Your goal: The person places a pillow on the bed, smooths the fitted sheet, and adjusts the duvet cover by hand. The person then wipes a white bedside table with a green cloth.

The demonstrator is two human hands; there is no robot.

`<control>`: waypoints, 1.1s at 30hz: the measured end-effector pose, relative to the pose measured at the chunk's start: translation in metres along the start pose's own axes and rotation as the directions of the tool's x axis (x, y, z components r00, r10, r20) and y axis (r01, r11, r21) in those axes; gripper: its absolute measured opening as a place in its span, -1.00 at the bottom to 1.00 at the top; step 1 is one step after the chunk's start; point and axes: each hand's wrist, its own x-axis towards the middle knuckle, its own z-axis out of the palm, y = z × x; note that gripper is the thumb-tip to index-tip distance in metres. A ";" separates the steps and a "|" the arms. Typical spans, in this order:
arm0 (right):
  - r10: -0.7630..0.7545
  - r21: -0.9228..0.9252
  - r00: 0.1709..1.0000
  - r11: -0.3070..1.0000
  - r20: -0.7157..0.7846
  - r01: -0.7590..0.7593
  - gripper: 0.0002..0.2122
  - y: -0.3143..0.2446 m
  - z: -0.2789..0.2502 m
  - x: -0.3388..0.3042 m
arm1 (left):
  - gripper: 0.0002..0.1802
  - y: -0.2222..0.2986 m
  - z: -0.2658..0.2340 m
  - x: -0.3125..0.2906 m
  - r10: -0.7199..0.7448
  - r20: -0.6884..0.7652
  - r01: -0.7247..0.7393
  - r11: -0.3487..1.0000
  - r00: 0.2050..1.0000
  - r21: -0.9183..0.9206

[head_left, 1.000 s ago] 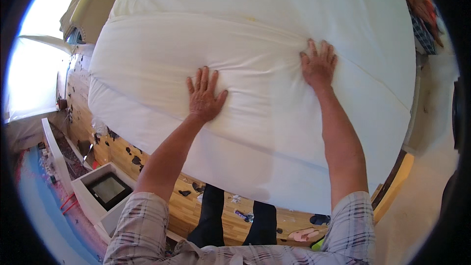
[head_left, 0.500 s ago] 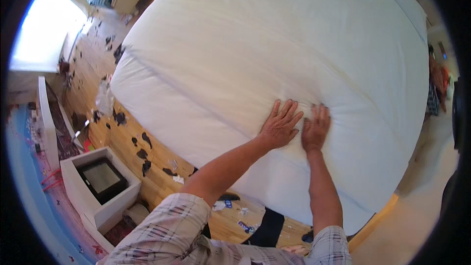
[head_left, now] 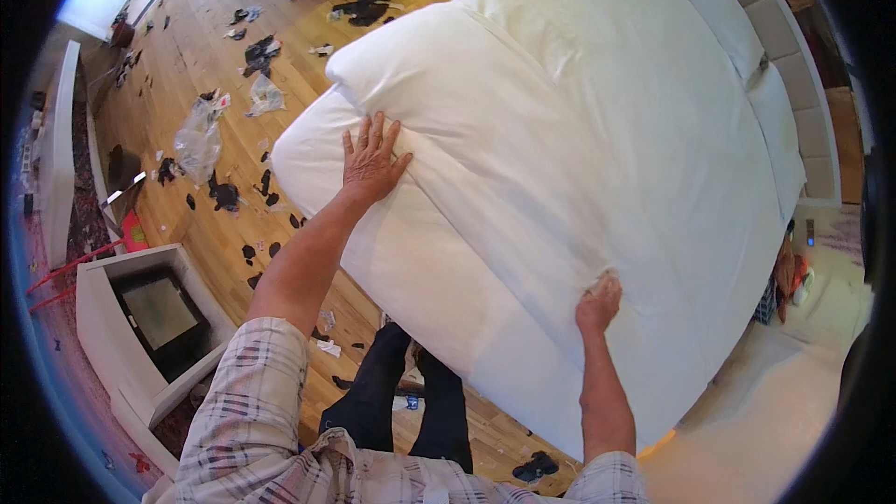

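Observation:
A white duvet point(head_left: 569, 131) lies over a bed, and its near edge runs slantwise across the white sheet-covered mattress point(head_left: 420, 289). My left hand point(head_left: 373, 161) rests flat on the duvet's edge near the bed's left corner, with its fingers spread. Farther right, my right hand point(head_left: 598, 302) is closed on a bunched bit of the duvet, and creases fan out from it. Its fingertips are partly hidden in the cloth.
A padded headboard point(head_left: 809, 93) and white pillows point(head_left: 770, 112) stand at the right. Clear plastic bags point(head_left: 199, 142) and black scraps point(head_left: 262, 54) litter the wooden floor point(head_left: 308, 9). At the lower left is a white cabinet point(head_left: 103, 322) holding a dark-framed screen point(head_left: 159, 313).
My left hand has moved left and away from me, toward the bed's left corner. My right hand has gone from lying flat to gripping the duvet. My view has shifted.

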 end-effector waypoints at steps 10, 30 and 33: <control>-0.369 0.509 0.873 0.711 -0.319 0.486 -0.39 -0.365 -0.030 -0.001 | -0.40 -0.073 -0.012 0.032 -0.198 0.031 0.191 0.881 0.980 -0.433; -0.147 0.324 0.982 0.941 0.120 0.101 -0.32 -0.505 -0.029 0.062 | -0.59 -0.237 0.056 0.209 -0.195 0.846 0.440 -0.783 0.496 -0.439; -0.131 0.305 0.978 0.949 0.165 0.075 -0.32 -0.520 -0.030 0.071 | -0.54 -0.254 0.062 0.209 -0.138 0.833 0.371 -0.848 0.536 -0.379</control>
